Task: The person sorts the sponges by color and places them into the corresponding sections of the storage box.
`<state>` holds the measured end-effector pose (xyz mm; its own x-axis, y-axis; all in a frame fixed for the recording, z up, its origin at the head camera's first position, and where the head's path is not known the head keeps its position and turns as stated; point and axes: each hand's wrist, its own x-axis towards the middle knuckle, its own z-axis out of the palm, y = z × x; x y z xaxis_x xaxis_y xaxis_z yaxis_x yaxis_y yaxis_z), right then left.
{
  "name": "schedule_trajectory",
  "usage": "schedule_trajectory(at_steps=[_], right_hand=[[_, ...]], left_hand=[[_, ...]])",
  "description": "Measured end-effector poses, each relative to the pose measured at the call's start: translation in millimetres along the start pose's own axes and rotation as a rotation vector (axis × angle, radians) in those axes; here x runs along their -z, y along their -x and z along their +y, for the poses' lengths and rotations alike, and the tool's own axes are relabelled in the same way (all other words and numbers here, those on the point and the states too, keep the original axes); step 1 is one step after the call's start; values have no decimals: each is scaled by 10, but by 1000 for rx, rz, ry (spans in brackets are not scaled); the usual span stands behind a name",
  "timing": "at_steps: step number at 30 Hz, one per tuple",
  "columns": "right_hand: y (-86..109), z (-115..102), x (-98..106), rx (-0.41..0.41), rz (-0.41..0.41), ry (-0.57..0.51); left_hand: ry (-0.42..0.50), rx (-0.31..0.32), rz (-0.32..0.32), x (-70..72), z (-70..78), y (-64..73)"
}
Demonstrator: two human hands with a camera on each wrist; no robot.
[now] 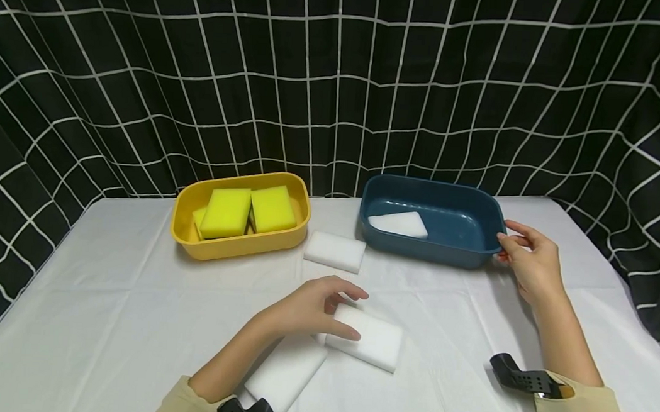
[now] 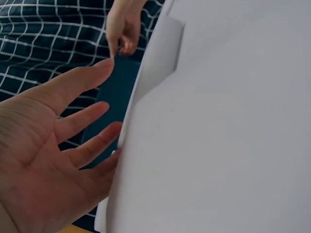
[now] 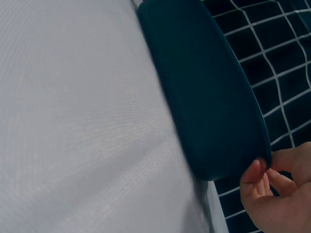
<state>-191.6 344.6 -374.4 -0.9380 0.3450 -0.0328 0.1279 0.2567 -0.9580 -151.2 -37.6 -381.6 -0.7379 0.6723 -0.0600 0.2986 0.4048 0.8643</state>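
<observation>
where the left hand (image 1: 312,306) is: at the left end of a white block (image 1: 375,342), thumb and fingers spread apart, holding nothing; whether they touch the block, i cannot tell.
right hand (image 1: 533,262): thumb and fingers pinch the rim at the right end of the blue bin (image 1: 429,249).
blue bin: stands upright at the back right of the bench (image 1: 129,338), with one white piece (image 1: 401,223) lying in its left half.
middle block (image 1: 335,251): lies flat on the bench between the two bins, slightly nearer the front.
front block (image 1: 291,370): lies partly behind the left forearm, near the bench's front.
yellow bin (image 1: 242,246): at the back left, holding several yellow sponges (image 1: 226,213).
backdrop: a black curtain (image 1: 350,95) with white grid lines.
</observation>
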Motion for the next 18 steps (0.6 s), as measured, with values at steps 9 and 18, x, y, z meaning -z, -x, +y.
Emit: schedule_trajectory(at_steps=[9,18], right_hand=[[1,-9,-15,-4,1,-14],[8,-10,-1,1,-3,-13]], left_hand=[[-116,5,-81,-1,-49,-11],[-142,-16,-81,-15,-68,-16]])
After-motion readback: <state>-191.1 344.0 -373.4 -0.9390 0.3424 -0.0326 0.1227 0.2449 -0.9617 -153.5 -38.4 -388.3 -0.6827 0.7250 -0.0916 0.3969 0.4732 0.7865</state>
